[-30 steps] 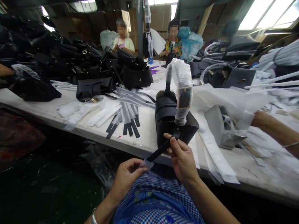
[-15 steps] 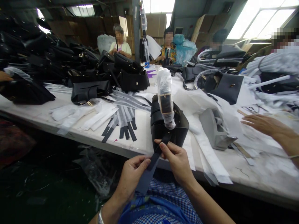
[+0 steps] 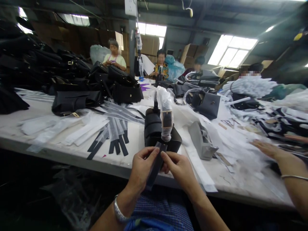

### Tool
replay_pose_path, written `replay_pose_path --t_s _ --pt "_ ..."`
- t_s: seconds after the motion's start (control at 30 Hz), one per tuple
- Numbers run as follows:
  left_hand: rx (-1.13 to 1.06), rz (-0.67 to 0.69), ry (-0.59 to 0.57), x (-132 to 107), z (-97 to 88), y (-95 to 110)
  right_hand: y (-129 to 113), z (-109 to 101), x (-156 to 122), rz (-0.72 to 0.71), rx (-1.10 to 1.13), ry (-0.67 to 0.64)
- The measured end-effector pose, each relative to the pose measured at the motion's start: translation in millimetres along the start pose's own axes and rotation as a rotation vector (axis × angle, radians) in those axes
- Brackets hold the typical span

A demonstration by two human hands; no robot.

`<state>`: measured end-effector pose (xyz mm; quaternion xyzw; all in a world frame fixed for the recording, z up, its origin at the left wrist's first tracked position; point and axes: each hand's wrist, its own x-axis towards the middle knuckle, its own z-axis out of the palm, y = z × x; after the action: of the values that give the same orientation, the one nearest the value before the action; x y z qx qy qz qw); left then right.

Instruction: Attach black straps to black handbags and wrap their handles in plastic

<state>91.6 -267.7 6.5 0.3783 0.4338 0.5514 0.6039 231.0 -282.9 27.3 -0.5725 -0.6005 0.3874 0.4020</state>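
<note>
A black handbag [image 3: 154, 128] stands at the table edge in front of me, its handle [image 3: 167, 112] wrapped in clear plastic with a gold buckle showing through. From the bag's near end a black strap [image 3: 154, 175] hangs toward my lap, with a translucent plastic sleeve along it. My left hand [image 3: 141, 165] pinches the strap and its sleeve near the top, thumb along the side. My right hand [image 3: 178, 166] grips the same strap from the other side, close to the bag; its lower fingers are partly hidden behind.
Left of the bag lie black strips in plastic sleeves [image 3: 117, 136] and white sheets [image 3: 84, 130]. A grey tape dispenser [image 3: 202, 141] stands at the right, near a co-worker's hand [image 3: 267, 149]. Black handbags [image 3: 77, 99] pile up on the left; several people sit across the table.
My left hand has moved up along the strap, beside my right hand near the bag. The plastic sleeve now reaches higher over the strap. The view has shifted right and upward.
</note>
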Motion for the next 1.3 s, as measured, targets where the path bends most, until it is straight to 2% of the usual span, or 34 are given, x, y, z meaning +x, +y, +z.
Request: replay_pose_path --t_s 0.2,0.47,0.63,0.73,0.87,0.93,1.03,1.13,1.23,1.3 --pt "0.058 0.043 -0.001 -3 -4.4 -5 8 7 8 0.078 0.213 0.052" --pt "0.060 0.033 0.030 -18 -7.7 -27 2 16 8 0.083 0.156 0.141" --pt "0.106 0.092 0.072 -18 -6.4 -26 4 13 14 0.073 0.078 0.166" --pt "0.203 0.225 0.081 -19 -7.0 -23 3 11 16 0.033 0.027 0.205" --pt "0.460 0.581 0.047 -21 -11.3 -20 3 13 18 0.083 0.096 0.204" --pt "0.620 0.701 -0.008 -20 -14.7 -21 6 14 19 0.117 0.191 0.179" --pt "0.848 0.790 -0.070 -18 -18.9 -23 9 13 17 0.113 0.306 0.122" --pt "0.990 0.834 -0.090 -18 -20.7 -24 7 11 13 0.037 0.238 0.063" --pt "1.040 0.851 -0.092 -21 -23.4 -22 2 10 9 0.007 0.120 0.063" --pt "1.013 0.858 -0.132 -27 -28.0 -22 2 10 9 0.024 0.145 0.062"
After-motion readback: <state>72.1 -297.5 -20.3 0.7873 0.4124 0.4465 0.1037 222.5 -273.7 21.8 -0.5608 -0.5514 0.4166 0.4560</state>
